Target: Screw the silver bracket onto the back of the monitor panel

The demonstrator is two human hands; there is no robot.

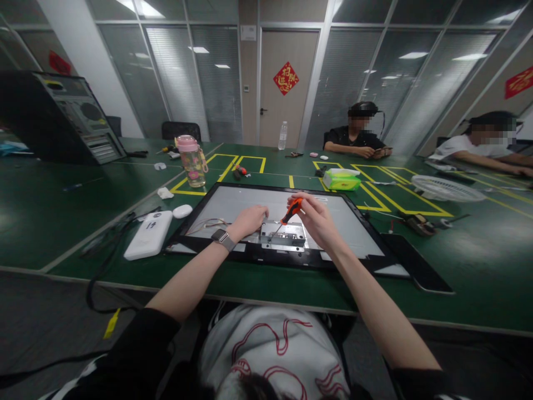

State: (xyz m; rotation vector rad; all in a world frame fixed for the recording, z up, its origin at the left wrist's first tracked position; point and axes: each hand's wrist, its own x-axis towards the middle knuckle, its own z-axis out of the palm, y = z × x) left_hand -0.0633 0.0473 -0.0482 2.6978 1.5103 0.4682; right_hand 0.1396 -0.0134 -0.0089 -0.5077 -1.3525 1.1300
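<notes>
A monitor panel (210,206) with a black frame lies back side up on the table before me. My right hand (314,214) grips an orange-and-black screwdriver (292,209) near the top of its handle. Its shaft slants down to the left, its tip at a silver metal bracket (285,240) in the panel's lower middle. Whether the tip sits in a screw is too small to tell. My left hand (251,220), a watch (224,239) on its wrist, rests at the bracket's left edge with bent fingers. What those fingers hold, if anything, is hidden. Thin wires (210,223) run left of it.
Left of the panel are a white power bank (149,235), a white case (182,211) and a pink-lidded bottle (192,161). A phone (416,264) lies against the right corner. Behind are a tissue pack (341,179) and pliers (240,171). Two people sit across the table.
</notes>
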